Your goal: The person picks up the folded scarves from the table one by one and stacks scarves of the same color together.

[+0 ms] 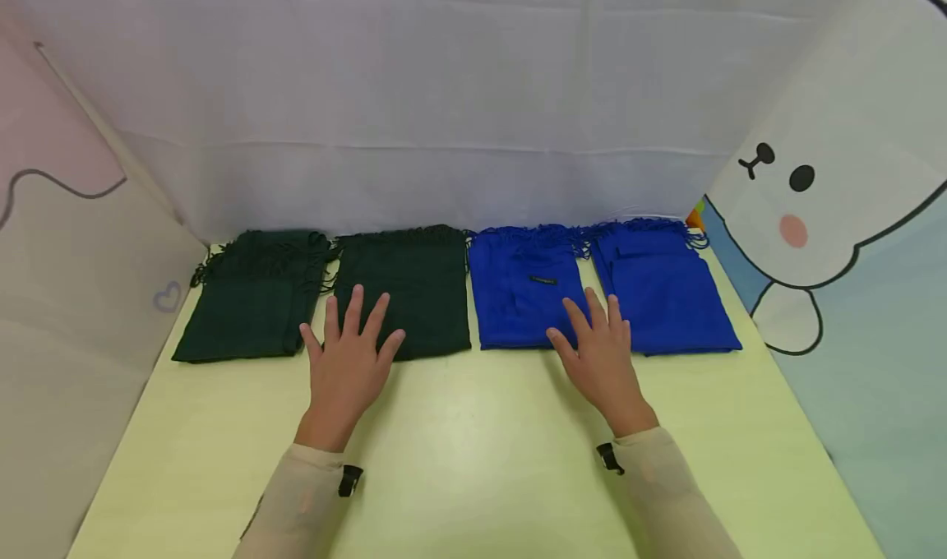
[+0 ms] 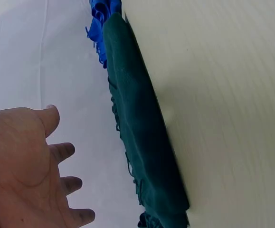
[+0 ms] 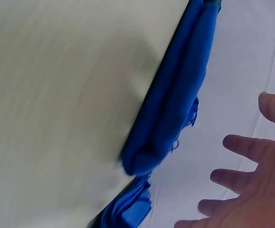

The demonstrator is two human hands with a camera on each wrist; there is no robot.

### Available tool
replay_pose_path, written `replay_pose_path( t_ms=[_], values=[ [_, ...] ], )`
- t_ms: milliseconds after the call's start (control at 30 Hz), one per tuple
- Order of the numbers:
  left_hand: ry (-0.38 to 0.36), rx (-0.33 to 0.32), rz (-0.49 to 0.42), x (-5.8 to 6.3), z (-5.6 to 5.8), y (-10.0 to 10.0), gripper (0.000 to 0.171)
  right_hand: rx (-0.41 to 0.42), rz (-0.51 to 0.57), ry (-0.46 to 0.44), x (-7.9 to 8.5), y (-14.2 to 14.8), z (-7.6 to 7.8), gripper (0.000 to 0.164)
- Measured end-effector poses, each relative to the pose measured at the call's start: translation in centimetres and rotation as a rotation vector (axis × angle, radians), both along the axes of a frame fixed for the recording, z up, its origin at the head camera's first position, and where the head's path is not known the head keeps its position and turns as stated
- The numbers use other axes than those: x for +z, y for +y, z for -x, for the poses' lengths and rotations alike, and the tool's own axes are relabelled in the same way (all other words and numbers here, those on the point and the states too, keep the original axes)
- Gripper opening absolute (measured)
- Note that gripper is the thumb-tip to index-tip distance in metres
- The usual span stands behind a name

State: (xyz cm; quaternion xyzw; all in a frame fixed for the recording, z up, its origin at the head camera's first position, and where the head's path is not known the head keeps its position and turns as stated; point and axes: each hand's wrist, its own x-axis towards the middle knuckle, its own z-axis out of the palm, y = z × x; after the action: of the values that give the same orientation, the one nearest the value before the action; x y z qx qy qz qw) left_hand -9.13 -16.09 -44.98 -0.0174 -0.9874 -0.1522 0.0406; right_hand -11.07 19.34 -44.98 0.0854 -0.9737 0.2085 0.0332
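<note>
Four folded fringed scarves would be too exact a tally, so several lie in a row: a dark green scarf [image 1: 240, 321] at far left, a second dark green scarf [image 1: 425, 304] beside it, a blue scarf [image 1: 510, 308] with a small dark label, and another blue scarf [image 1: 666, 296] at far right. My left hand [image 1: 346, 370] hovers with spread fingers by the second green scarf's near left corner. My right hand [image 1: 601, 366] is spread near the front edges of the two blue scarves. In both wrist views the palms are bare and apart from the cloth.
The scarves lie along the back of a pale table [image 1: 473, 460], fringes toward a white cloth backdrop [image 1: 459, 90]. Printed panels stand at both sides, the right panel [image 1: 873, 230] bearing a cartoon face.
</note>
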Motion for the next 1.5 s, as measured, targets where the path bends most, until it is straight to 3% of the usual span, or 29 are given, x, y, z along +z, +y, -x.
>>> replay_pose_path(
  t_ms=[267,333,467,567,667,800,967,1100,1500],
  values=[
    [0.008,0.007,-0.039,-0.3,-0.1,-1.2,0.075,0.09,0.089,0.033,0.4,-3.0,0.9,0.063],
    [-0.015,0.011,-0.075,-0.5,-0.1,-1.6,0.077,0.094,0.134,-0.003,0.5,-4.0,1.1,0.064],
    [-0.089,0.038,-0.234,-0.6,0.4,-2.6,0.077,0.101,0.271,-0.109,0.6,-6.4,1.8,0.064],
    [-0.15,0.084,-0.355,-0.8,1.0,-3.5,0.076,0.105,0.409,-0.219,0.7,-8.5,2.5,0.061],
    [-0.199,0.148,-0.414,-1.2,1.6,-4.2,0.073,0.089,0.467,-0.31,0.6,-10.6,3.2,0.058],
    [-0.252,0.226,-0.398,-1.9,2.3,-4.6,0.071,0.055,0.396,-0.346,-0.2,-12.7,4.0,0.056],
    [-0.293,0.223,-0.36,-2.8,2.9,-4.1,0.069,-0.006,0.291,-0.351,-2.0,-13.6,4.4,0.058],
    [-0.279,0.216,-0.342,-3.2,2.8,-4.1,0.066,-0.015,0.256,-0.338,-2.6,-13.9,4.3,0.061],
    [-0.215,0.235,-0.231,-3.8,2.5,-4.8,0.063,0.041,0.14,-0.328,-3.1,-15.6,4.6,0.049]
  ],
)
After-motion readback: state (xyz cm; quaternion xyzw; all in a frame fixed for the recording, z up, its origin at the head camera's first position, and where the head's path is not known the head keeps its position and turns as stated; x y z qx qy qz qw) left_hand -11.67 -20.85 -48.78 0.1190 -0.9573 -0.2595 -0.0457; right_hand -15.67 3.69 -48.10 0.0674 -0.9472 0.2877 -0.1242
